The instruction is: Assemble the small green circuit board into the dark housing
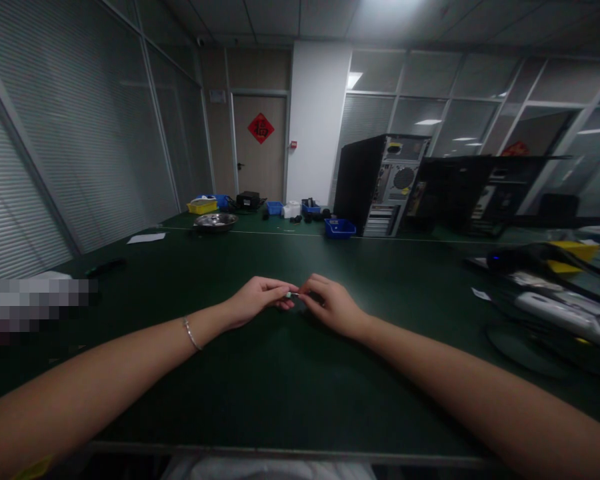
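Observation:
Above the green tabletop (300,380), my two hands meet at the fingertips. My left hand (257,299) pinches a small pale green piece (289,295) between thumb and fingers; its kind is too small to make out. A thin light part sticks out of that piece toward the right. My right hand (334,305) has its thumb and forefinger closed together at the end of this thin part. Whatever lies between those right fingertips is mostly hidden.
Along the back stand a metal bowl (215,223), a blue bin (340,229) and a black computer tower (360,180). A white paper (147,238) lies at left. Cables and a silver device (555,312) occupy the right side. A blurred-out patch (25,310) covers the far left.

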Demonstrator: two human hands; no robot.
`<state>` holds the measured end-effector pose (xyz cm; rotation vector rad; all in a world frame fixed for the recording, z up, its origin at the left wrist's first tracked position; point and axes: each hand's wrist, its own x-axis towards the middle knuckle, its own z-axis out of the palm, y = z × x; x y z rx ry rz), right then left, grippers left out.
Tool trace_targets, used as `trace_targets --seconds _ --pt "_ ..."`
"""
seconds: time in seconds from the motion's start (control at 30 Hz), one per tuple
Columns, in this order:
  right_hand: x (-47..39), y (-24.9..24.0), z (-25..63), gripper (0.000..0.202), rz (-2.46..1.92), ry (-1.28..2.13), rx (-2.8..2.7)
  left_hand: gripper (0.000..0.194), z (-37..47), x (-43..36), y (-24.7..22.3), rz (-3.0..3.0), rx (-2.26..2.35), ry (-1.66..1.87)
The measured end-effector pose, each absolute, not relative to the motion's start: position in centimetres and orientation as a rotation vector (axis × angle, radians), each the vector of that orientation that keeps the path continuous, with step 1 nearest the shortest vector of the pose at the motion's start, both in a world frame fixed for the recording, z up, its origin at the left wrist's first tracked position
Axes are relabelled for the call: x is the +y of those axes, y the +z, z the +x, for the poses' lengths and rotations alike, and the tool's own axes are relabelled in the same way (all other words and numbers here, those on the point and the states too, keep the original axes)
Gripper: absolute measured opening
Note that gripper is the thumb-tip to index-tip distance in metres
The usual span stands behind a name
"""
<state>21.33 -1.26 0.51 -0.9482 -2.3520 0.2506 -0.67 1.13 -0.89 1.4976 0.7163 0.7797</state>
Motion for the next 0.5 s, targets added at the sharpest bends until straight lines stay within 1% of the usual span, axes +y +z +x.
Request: trace_targets --seconds 0.5 --pt "-1.08 0.42 21.25 0.01 -0.862 0.312 -2.322 0.034 -0.66 1.28 -1.0 1.429 0.686 0.762"
